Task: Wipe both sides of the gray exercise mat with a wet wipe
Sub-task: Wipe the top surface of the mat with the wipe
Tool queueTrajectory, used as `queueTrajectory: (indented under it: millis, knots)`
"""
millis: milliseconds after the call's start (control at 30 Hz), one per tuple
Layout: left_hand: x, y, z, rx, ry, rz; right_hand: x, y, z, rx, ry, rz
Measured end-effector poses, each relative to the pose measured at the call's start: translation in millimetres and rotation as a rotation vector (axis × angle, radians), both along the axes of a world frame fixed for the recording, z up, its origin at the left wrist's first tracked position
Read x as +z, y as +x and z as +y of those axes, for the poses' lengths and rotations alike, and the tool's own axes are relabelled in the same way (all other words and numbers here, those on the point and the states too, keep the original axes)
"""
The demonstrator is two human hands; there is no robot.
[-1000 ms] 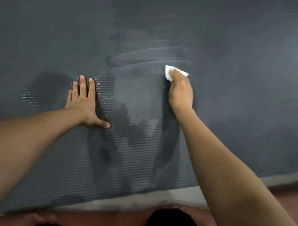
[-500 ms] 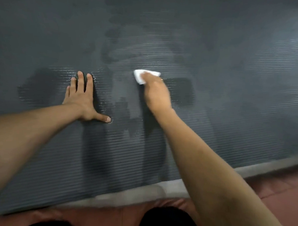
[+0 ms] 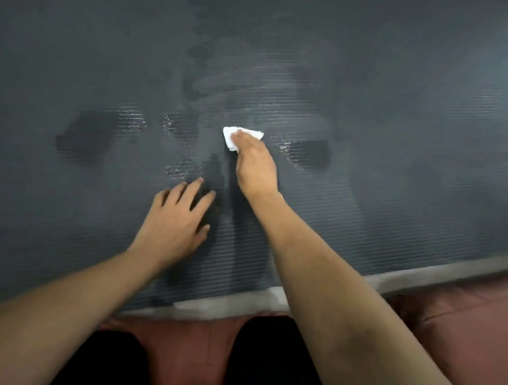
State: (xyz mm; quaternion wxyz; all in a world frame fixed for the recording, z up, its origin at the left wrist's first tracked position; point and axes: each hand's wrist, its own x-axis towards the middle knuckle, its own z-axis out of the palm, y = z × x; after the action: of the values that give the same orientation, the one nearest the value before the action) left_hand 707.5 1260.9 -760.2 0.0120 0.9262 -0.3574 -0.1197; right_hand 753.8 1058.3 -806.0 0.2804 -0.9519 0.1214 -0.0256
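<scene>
Your right hand [image 3: 257, 166] presses the wet wipe [image 3: 235, 136] flat mid-mat, further left than before. Your left hand [image 3: 177, 221], fingers spread, has slid closer. This side of the gray mat [image 3: 396, 111] still needs wiping.

The mat [image 3: 394, 140] is dark gray, ribbed with fine lines running left to right, blotched with darker, glistening wet patches. Its near edge is pale gray. The wipe [image 3: 230, 134] is white. The floor [image 3: 459, 323] nearby is reddish brown.
</scene>
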Motion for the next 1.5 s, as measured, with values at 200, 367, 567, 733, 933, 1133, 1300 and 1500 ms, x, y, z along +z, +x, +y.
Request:
queueTrajectory:
  millis: [200,367,567,733,933,1133,1300,1500]
  knots:
    - [-23,-39,19,-0.153,0.206,0.217,21,-31,-140,-0.46,-0.152,0.055]
    - [-27,-42,15,-0.136,0.223,0.226,12,-35,-90,-0.519,-0.078,0.006]
    - [-23,-43,12,-0.121,0.227,0.245,-2,-47,14,0.086,-0.036,-0.08]
    - [-22,-43,12,-0.109,0.224,0.257,6,-75,-111,-0.338,-0.065,-0.006]
    - [-16,-43,9,-0.098,0.24,0.248,8,-87,-102,-0.517,-0.016,0.006]
    - [-14,-44,13,-0.107,0.214,0.221,0,-92,48,0.219,0.004,-0.061]
    - [-9,-53,25,-0.086,0.199,0.124,6,-106,-57,-0.054,-0.07,0.001]
    - [-15,-62,42,0.022,0.162,0.104,5,-126,-117,-0.474,-0.13,0.08]
